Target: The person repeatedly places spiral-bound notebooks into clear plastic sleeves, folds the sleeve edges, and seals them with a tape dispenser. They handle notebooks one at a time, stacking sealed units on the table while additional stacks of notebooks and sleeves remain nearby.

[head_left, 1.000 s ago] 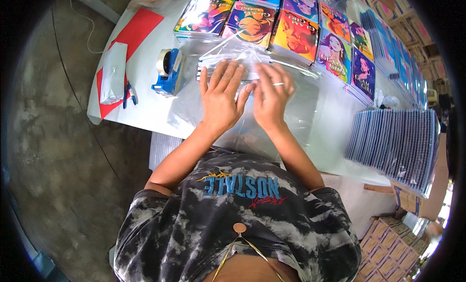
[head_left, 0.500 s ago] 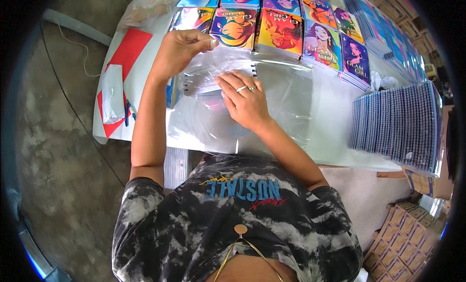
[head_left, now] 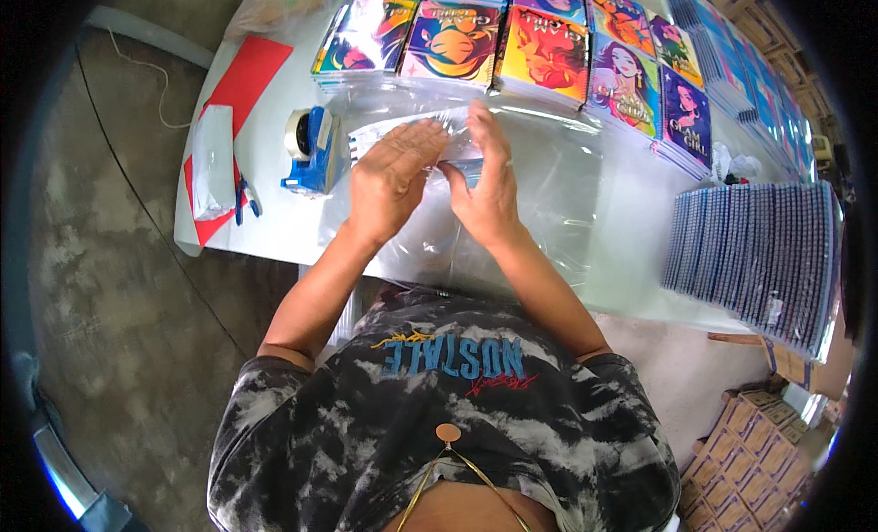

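A stack of spiral-bound notebooks (head_left: 368,128) lies in front of me beneath clear plastic film (head_left: 540,198). My left hand (head_left: 393,177) rests on its wrapped top, fingers stretched out flat. Beside it, my right hand (head_left: 491,189) stands on edge at the stack's right side, fingers extended and thumb apart, touching the film. Rings show on the right hand. Both hands cover much of the stack, and glare blurs the film's edges. Left of the stack stands a blue tape dispenser (head_left: 315,152) with a roll in it.
Colourful notebook stacks (head_left: 544,56) line the table's far side. A long row of spiral notebooks (head_left: 754,257) stands at the right. On the left are red sheets (head_left: 247,84), a white wrapped block (head_left: 213,161) and blue scissors (head_left: 245,201). Cardboard boxes (head_left: 759,454) sit lower right.
My left hand has come down and right from above the stack's far left, flattening onto the film. My right hand has turned on edge and shifted right. The tape dispenser is now uncovered.
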Motion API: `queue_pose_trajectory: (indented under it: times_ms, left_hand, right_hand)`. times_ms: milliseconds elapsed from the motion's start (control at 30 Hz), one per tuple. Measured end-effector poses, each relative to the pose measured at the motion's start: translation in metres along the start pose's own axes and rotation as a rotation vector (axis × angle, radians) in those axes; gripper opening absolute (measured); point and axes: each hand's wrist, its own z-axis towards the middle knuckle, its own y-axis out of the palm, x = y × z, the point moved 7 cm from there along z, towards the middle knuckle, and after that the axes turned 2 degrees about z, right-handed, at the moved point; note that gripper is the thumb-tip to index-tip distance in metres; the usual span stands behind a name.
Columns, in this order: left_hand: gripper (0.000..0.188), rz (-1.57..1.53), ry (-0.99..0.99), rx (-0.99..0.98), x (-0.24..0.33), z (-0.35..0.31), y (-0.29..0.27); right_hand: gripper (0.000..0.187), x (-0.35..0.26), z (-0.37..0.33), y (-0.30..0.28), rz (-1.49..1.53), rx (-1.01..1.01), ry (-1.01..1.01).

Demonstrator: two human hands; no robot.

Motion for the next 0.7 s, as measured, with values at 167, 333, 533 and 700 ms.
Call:
queue_pose_trajectory:
  times_ms: [167, 333, 533, 700]
  left_hand:
    - [0.021, 0.005, 0.044, 0.114, 0.010, -0.026, 0.001]
    - [0.021, -0.179, 0.047, 0.271, -0.007, -0.061, -0.020]
    - [0.045, 0.335, -0.989, 0.049, -0.230, -0.157, -0.092]
    - [0.038, -0.351, -1.517, -0.341, -0.240, -0.157, -0.058]
  right_hand:
    - [0.036, 0.008, 0.006, 0.007, -0.080, -0.125, -0.010]
    - [0.019, 0.008, 0.002, 0.010, -0.201, -0.155, -0.170]
    - [0.016, 0.005, -0.007, 0.013, -0.218, -0.116, -0.288]
    - [0.019, 0.005, -0.014, 0.013, -0.294, -0.133, -0.361]
